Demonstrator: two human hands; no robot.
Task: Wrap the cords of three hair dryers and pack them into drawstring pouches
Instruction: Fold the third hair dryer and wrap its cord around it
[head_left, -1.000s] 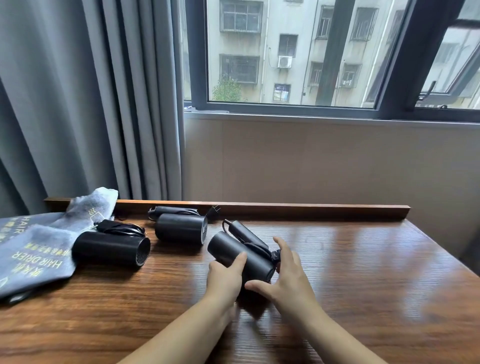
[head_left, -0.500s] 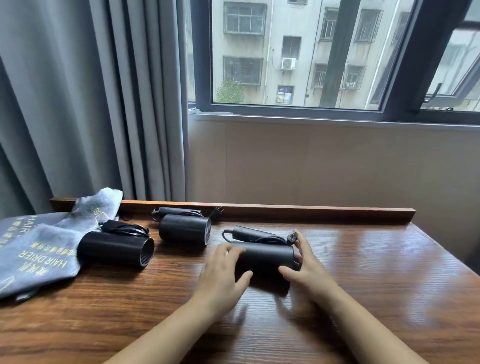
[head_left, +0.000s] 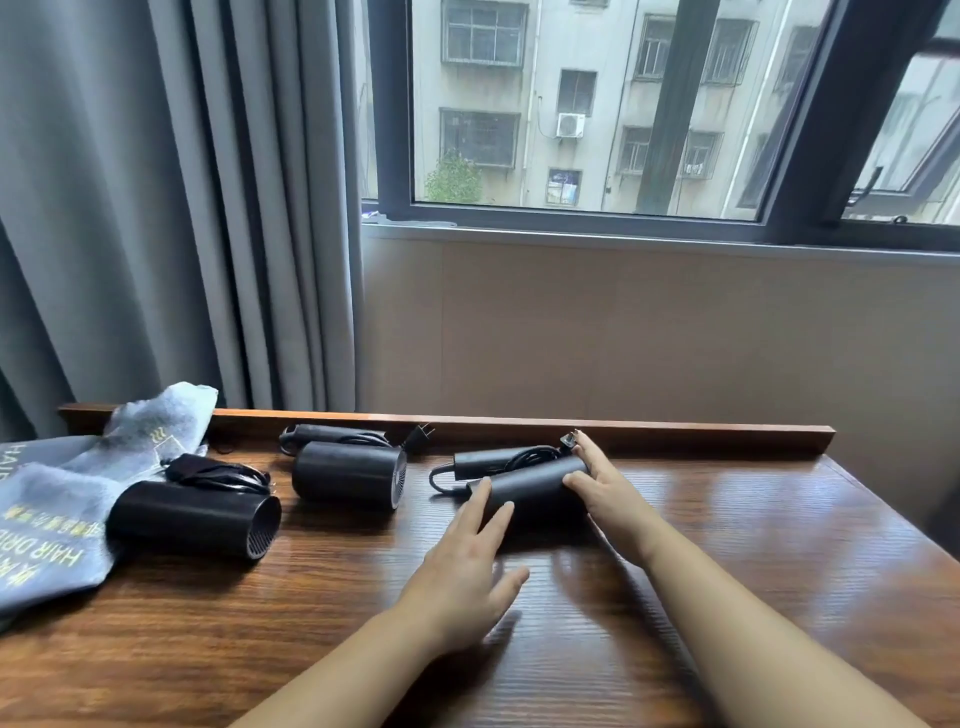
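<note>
Three black hair dryers lie on the wooden table (head_left: 727, 571), each with its cord bundled behind the barrel. The right dryer (head_left: 535, 486) lies sideways near the back ledge. My left hand (head_left: 467, 566) has straight fingers touching its near left end. My right hand (head_left: 605, 493) rests flat against its right end, fingers reaching the plug (head_left: 569, 440). The middle dryer (head_left: 345, 477) and the left dryer (head_left: 192, 517) lie untouched. Grey drawstring pouches (head_left: 57, 509) printed "HAIR DRIER" are piled at the far left.
A raised wooden ledge (head_left: 675, 434) runs along the table's back edge. Grey curtains (head_left: 156, 208) hang at the left and a window is behind the table. The table's right edge drops off near the wall.
The right dryer was turned from an angle to lie parallel with the ledge and pushed farther back. Both hands followed it and opened out, my left hand loosening from its barrel.
</note>
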